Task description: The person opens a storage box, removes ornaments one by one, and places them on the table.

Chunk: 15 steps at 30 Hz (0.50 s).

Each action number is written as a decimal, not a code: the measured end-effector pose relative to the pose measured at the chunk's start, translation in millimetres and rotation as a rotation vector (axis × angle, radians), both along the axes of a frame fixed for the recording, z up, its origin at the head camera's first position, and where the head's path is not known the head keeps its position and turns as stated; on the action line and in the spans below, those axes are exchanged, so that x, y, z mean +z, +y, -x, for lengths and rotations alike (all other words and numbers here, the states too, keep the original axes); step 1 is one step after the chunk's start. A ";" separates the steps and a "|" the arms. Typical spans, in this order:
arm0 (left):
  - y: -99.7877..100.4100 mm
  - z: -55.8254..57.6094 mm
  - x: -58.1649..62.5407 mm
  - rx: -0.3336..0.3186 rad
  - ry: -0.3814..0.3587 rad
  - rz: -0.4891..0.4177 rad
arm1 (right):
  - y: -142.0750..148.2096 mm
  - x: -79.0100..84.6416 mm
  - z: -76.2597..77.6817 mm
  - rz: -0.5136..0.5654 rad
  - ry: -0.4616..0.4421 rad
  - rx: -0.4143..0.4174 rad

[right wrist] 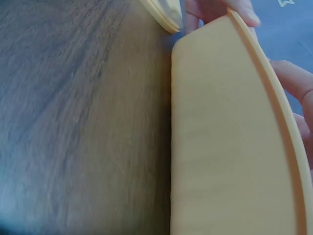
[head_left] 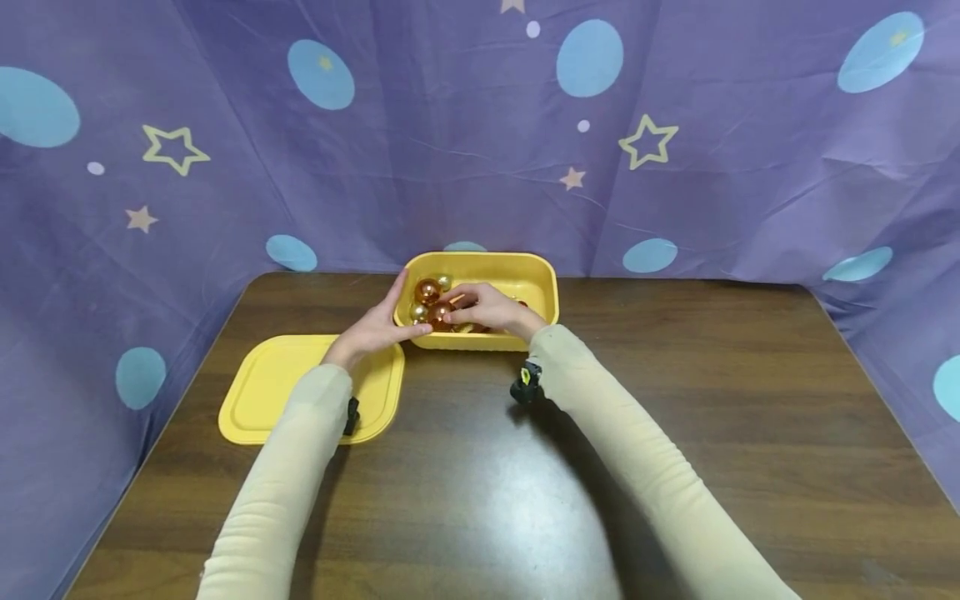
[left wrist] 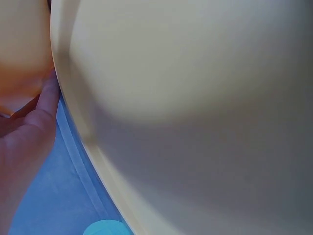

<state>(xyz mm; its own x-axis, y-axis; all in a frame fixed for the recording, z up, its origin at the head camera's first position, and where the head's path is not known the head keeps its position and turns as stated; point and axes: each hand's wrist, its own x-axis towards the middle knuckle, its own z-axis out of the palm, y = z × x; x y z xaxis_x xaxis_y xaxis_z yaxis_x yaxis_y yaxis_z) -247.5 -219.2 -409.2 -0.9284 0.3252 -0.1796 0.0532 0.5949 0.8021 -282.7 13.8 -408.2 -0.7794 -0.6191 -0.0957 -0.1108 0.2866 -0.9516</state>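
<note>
A yellow plastic box (head_left: 480, 342) stands at the table's back edge with several shiny copper and gold Christmas baubles in its left part. My left hand (head_left: 372, 327) holds the box's left front corner, its thumb along the front rim and its fingers at the left side. Reaching over the front rim, my right hand (head_left: 487, 308) pinches a copper bauble (head_left: 439, 316) inside the box. Another copper bauble (head_left: 428, 290) lies just behind it. Part of the contents is hidden under the right hand. In the right wrist view, the box wall (right wrist: 220, 127) covers most of the fingers.
A yellow lid (head_left: 258, 392) lies flat on the table, left of the box and partly under the left forearm. The brown wooden table (head_left: 712, 400) extends to the right and front. Behind it hangs a purple cloth (head_left: 465, 167) with stars and dots.
</note>
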 end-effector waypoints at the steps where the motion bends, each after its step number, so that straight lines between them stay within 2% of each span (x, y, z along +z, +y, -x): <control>1: -0.3 -0.3 -0.1 0.000 -0.002 0.001 | 2.2 0.8 -0.9 0.003 -0.016 -0.017; 5: -2.2 -0.3 -1.3 0.007 -0.010 0.015 | 11.6 5.2 -4.2 0.054 -0.093 -0.073; 8: -3.0 -0.1 -0.8 0.009 -0.003 0.020 | 20.1 10.4 -5.8 0.092 -0.116 -0.099; 15: -1.3 0.6 0.6 -0.007 0.001 0.032 | 40.9 19.5 -11.8 0.117 -0.095 -0.125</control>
